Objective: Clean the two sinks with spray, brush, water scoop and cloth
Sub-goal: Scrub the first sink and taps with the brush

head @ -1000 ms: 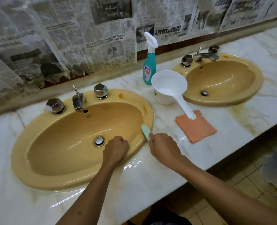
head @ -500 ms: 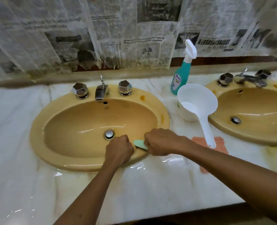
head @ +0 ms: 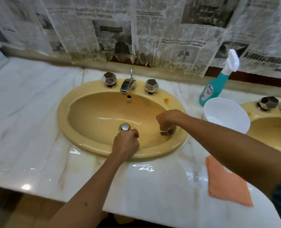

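— What sits around the near sink (head: 80,137), and what blocks the view?

— Right of it stand a teal spray bottle (head: 214,87) and a white water scoop (head: 227,115); an orange cloth (head: 227,183) lies on the counter (head: 29,129) in front of them. The right forearm crosses over the scoop's near edge and part of the cloth.

— Any writing?

— Newspaper (head: 153,30) covers the wall behind the sink — "damage" and "Value Up" can be read. The bottle's label is too blurred.

— Counts?

— Two sinks, the second sink (head: 268,129) cut off at the right; two knobs and one tap (head: 128,85) on the near one.

— The hands?

— The right hand (head: 168,120) curls around the brush (head: 166,133), bristles down on the sink's inner right slope. The left hand (head: 125,145) is a closed fist holding nothing visible, just in front of the drain (head: 125,127).
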